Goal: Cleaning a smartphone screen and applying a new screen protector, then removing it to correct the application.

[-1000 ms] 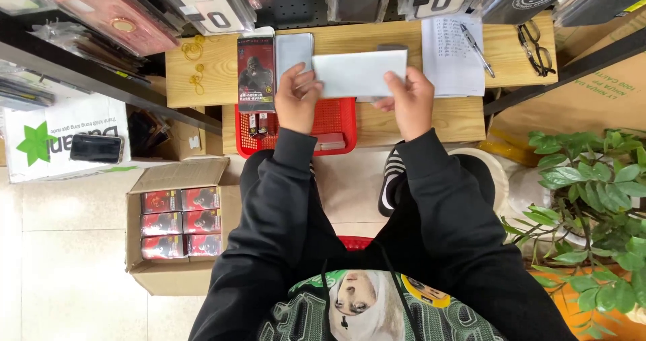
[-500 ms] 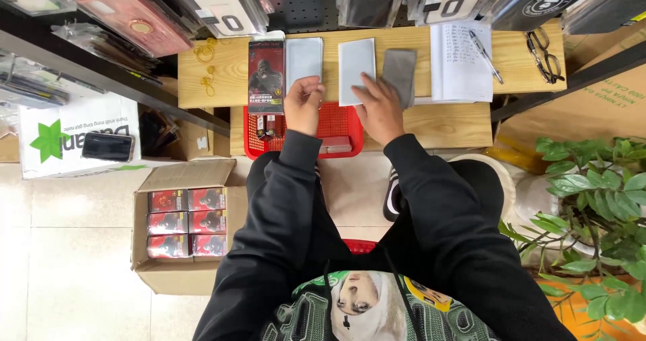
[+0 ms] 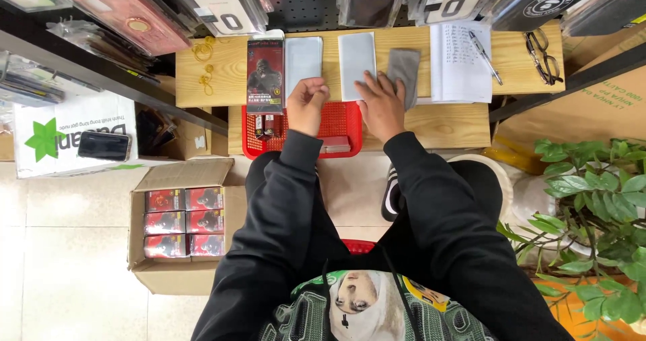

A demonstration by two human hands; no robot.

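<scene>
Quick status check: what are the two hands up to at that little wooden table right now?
Left hand gripping bottom edge of pale flat sleeve. Right hand flat on table, fingers touching white sheet and grey cloth. Red basket beneath wrists; nothing blocking.

Pale grey sheet (image 3: 303,59) flat on wooden bench, lengthwise; white sheet (image 3: 356,55) just beside, parallel; grey cloth (image 3: 404,68) alongside.

A narrow light wooden desk (image 3: 222,78) runs across the top, with a lower wooden ledge (image 3: 444,122) in front of it. Above hang rows of packaged phone cases (image 3: 222,4) on a pegboard wall (image 3: 306,8). The floor (image 3: 60,260) is pale glossy tile, evenly lit. An open cardboard box (image 3: 182,274) sits left; a leafy green plant (image 3: 599,213) stands right.
</scene>
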